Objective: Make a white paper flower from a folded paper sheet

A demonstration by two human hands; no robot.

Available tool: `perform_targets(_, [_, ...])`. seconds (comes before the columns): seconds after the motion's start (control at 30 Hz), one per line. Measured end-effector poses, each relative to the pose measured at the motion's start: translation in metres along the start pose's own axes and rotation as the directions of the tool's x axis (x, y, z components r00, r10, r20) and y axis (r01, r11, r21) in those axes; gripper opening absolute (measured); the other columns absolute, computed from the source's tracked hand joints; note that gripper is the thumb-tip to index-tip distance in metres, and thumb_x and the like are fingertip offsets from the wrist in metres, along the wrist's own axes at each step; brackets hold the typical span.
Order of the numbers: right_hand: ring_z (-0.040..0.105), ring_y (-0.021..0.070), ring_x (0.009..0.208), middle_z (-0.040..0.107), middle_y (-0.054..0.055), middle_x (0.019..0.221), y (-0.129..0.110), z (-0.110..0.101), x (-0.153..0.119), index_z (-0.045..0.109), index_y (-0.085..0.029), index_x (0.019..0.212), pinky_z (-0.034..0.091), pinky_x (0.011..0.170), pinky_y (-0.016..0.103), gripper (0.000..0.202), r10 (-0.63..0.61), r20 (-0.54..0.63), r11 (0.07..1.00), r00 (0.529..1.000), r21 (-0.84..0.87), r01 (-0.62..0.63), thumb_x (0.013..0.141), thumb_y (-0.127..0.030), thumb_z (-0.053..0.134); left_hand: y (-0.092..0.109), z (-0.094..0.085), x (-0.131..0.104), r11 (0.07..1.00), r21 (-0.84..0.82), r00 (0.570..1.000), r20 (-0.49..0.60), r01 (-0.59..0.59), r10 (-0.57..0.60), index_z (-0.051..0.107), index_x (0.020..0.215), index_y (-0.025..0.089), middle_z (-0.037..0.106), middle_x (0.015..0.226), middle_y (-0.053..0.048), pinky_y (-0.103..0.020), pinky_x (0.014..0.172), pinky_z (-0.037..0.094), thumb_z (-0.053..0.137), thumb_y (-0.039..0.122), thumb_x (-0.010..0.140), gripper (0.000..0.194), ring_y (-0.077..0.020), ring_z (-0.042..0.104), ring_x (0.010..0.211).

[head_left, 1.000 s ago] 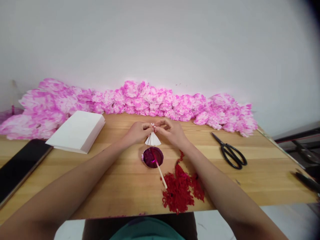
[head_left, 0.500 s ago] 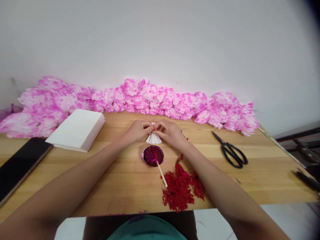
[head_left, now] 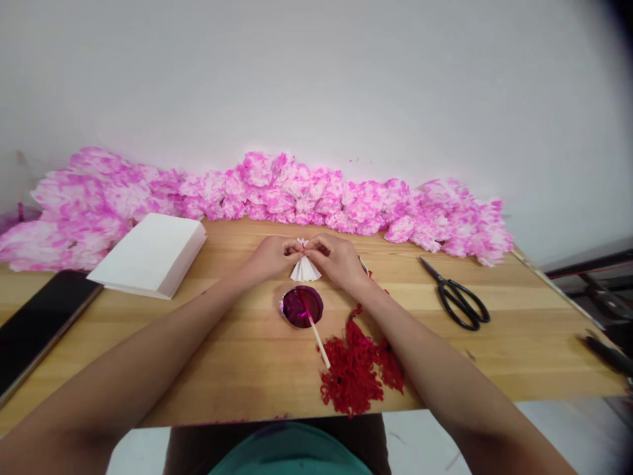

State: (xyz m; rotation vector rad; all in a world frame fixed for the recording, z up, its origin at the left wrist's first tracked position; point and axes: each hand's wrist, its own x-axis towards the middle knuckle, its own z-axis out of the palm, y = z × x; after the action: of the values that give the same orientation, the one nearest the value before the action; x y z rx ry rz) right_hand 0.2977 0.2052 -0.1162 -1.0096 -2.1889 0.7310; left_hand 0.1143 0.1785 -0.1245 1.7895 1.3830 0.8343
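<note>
Between my two hands is a pleated white paper piece [head_left: 305,270], pinched at its narrow neck, with its folds fanned out below. A bit of red yarn shows at the neck. My left hand [head_left: 275,256] pinches the neck from the left. From the right, my right hand [head_left: 336,258] pinches at the same spot, its fingertips nearly touching the left ones. Just below the paper sits a small round dish of dark magenta liquid [head_left: 297,307], with a pale stick [head_left: 320,343] leaning out of it. Red yarn [head_left: 353,376] lies in a tangled heap beside my right forearm.
Pink and white paper flowers [head_left: 297,191] line the wall. A stack of white paper [head_left: 148,254] and a black phone [head_left: 42,330] lie at the left. Black scissors [head_left: 457,300] rest at the right, and a dark tool [head_left: 608,353] lies near the right edge.
My fingertips have shifted slightly at the neck of the white paper, and its lower pleats show a little wider. Both hands still pinch it.
</note>
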Motion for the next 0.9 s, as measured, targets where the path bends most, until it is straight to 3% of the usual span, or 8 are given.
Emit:
perform_targets(0.63, [0.061,0.0170,0.083,0.069,0.005,0.090,0.0018,-0.0033,0.0008,0.069,-0.020,0.090,0.041,0.075,0.028,0.012,-0.058,0.066,0.985,0.996,-0.160,0.068,0.090,-0.021,0.057,-0.0045,0.0025,-0.0004,0.999,-0.035,0.996,-0.086,0.019,-0.021,0.072,0.081,0.014,0.067,0.072,-0.001,-0.020,0.055,0.035,0.057,0.033,0.077,0.023,-0.0119,0.053,0.063])
perform_targets(0.9, [0.055,0.0128,0.071,0.064,0.001,0.082,0.0029,-0.0008,0.0018,0.066,-0.018,0.085,0.036,0.066,0.025,0.010,-0.025,0.099,0.994,0.995,-0.106,0.036,0.086,-0.018,0.057,-0.0007,0.0019,-0.0018,0.997,0.071,0.991,-0.137,0.011,-0.001,0.069,0.080,0.015,0.064,0.066,0.001,-0.021,0.054,0.031,0.057,0.025,0.079,0.016,-0.0105,0.050,0.057])
